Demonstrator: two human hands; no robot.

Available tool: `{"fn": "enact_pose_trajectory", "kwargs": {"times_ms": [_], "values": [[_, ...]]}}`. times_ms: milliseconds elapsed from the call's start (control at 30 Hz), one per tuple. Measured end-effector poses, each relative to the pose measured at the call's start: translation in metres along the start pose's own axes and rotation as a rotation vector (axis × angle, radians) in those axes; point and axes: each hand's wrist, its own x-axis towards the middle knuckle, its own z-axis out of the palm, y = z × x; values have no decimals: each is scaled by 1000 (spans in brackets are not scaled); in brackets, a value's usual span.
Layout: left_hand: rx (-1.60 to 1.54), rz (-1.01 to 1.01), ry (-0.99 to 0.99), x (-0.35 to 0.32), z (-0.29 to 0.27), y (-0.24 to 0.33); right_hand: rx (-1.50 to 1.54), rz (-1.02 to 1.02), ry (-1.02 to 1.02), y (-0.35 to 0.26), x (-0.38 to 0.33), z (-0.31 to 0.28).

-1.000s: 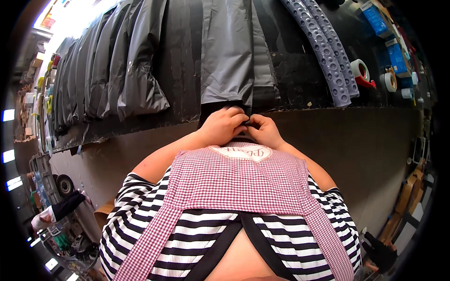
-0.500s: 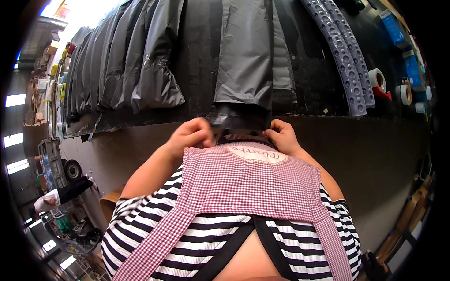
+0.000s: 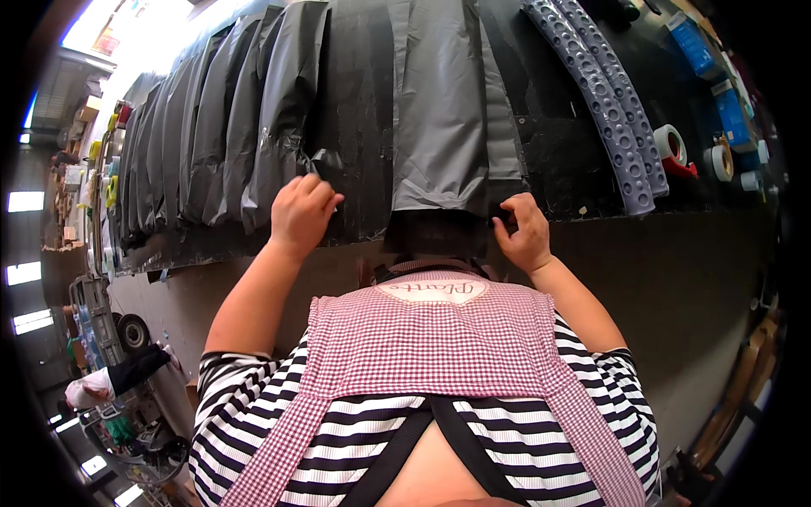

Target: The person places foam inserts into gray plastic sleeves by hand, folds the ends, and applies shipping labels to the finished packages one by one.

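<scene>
A long grey plastic sleeve (image 3: pixel 441 127) lies lengthwise on the black table in front of me, over a second grey layer. From its near end a dark flap (image 3: pixel 435 230) hangs over the table edge toward my apron. My right hand (image 3: pixel 525 234) is beside the flap's right side, fingers bent, with a gap between thumb and fingertip. My left hand (image 3: pixel 302 213) is closed in front of the nearest grey wrapped bundle (image 3: pixel 287 110). A small shiny grey strip (image 3: pixel 326 159) shows just beyond its fingers; whether the hand holds it is hidden.
Several grey wrapped bundles (image 3: pixel 182 144) lie side by side at the left. To the right are dimpled grey strips (image 3: pixel 604 101), a tape roll (image 3: pixel 670 144) with a red part, and blue boxes (image 3: pixel 694 44). A person (image 3: pixel 110 380) is at the far left beside a cart.
My left hand has moved left and away from me, from the sleeve's end to the bundles. My right hand has shifted slightly outward and up, and its fingertips have come apart.
</scene>
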Motion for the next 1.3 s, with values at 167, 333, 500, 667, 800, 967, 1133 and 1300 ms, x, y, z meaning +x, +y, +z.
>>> {"fn": "enact_pose_trajectory", "kwargs": {"times_ms": [167, 333, 500, 667, 800, 967, 1133, 1300], "values": [[-1255, -425, -244, 34, 15, -36, -1, 44, -19, -5, 8, 5], [-1298, -487, -206, 38, 17, -71, 16, 135, 11, -7, -5, 9], [-66, 440, 52, 79, 34, -11, -149, 20, 117, -6, 1, 13], [-129, 864, -33, 103, 69, 6, -220, -105, 30, -7, 17, 16], [-138, 810, -93, 98, 82, -27, -267, -201, 0, 1, 36, 18], [-172, 895, -33, 105, 84, -21, -411, -403, 59, 7, 81, 32], [-308, 860, -262, 110, 86, -33, -372, -683, -274, 2, 108, 21], [-822, 420, -530, 103, 92, -43, 244, 227, -606, -15, 132, -6]]}}
